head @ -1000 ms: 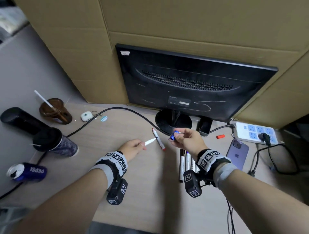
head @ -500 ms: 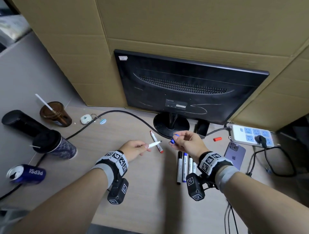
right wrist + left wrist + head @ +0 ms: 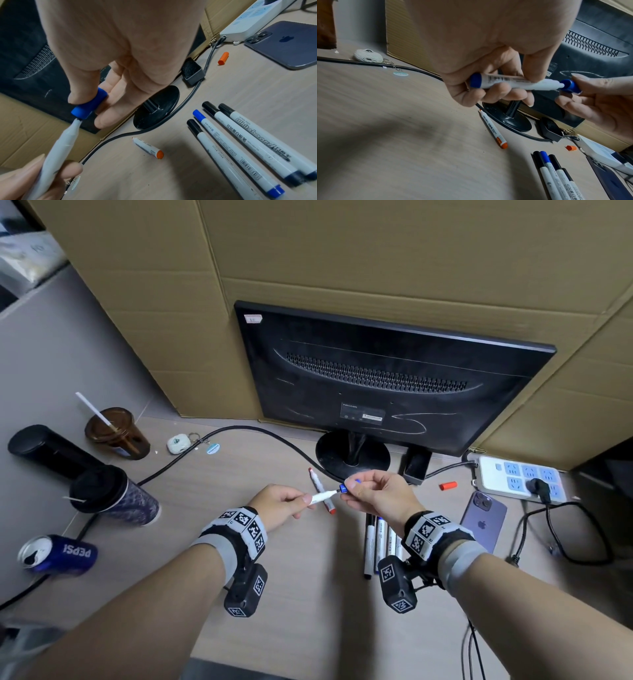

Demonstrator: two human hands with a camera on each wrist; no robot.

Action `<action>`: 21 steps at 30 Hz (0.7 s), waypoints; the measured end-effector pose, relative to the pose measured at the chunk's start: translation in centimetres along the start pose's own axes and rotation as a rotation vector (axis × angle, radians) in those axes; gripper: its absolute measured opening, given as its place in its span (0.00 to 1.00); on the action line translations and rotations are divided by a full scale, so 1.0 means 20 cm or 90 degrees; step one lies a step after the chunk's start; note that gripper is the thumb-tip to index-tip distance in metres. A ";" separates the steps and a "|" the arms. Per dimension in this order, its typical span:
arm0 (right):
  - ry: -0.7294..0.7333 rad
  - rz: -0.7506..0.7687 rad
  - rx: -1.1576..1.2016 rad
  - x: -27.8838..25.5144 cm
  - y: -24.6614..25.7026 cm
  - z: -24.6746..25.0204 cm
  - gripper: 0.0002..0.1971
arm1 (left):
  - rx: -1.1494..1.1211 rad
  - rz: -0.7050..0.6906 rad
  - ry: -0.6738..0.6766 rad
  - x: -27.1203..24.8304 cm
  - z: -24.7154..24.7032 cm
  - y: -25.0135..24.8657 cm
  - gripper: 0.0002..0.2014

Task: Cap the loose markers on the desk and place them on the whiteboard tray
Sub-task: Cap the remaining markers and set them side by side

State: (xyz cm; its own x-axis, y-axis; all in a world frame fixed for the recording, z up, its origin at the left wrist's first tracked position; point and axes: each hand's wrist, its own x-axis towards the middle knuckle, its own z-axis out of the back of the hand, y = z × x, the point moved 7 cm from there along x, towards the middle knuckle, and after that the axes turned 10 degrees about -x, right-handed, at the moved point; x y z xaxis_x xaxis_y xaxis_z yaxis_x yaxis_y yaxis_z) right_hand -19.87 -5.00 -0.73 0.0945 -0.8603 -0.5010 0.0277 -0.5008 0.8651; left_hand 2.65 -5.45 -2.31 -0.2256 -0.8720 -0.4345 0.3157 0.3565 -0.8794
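Note:
My left hand (image 3: 286, 503) (image 3: 498, 86) grips a white marker with a blue end (image 3: 322, 496) (image 3: 513, 82) (image 3: 58, 146), its tip pointing right. My right hand (image 3: 373, 494) (image 3: 96, 102) pinches a blue cap (image 3: 343, 487) (image 3: 569, 86) (image 3: 90, 106) whose mouth meets the marker's tip. An uncapped red marker (image 3: 321, 490) (image 3: 493, 129) (image 3: 147, 147) lies on the desk behind my hands. A loose red cap (image 3: 448, 485) (image 3: 571, 147) (image 3: 223, 58) sits near the power strip. Several capped markers (image 3: 378, 539) (image 3: 556, 174) (image 3: 243, 146) lie side by side under my right wrist.
A black monitor (image 3: 387, 381) stands behind on a round base (image 3: 352, 458), with cardboard behind it. A phone (image 3: 483, 520) and power strip (image 3: 520, 477) lie right. Cups (image 3: 114, 494), a Pepsi can (image 3: 58, 553), a black cable (image 3: 239, 433) and a black eraser (image 3: 193, 73) share the desk.
Both hands have come together: the marker's tip moved right and now meets the mouth of the blue cap. The head view has shifted slightly.

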 end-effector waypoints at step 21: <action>0.050 0.002 -0.142 -0.02 0.05 -0.02 0.13 | 0.121 -0.061 0.063 0.06 -0.10 -0.13 0.10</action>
State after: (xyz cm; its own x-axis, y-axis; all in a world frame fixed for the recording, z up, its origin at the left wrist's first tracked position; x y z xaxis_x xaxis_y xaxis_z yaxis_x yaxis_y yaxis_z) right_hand -19.50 -5.08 0.33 0.1722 -0.8476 -0.5019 0.2460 -0.4564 0.8551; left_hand -0.36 -6.74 -1.05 -0.3486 -0.8584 -0.3763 0.4541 0.1965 -0.8690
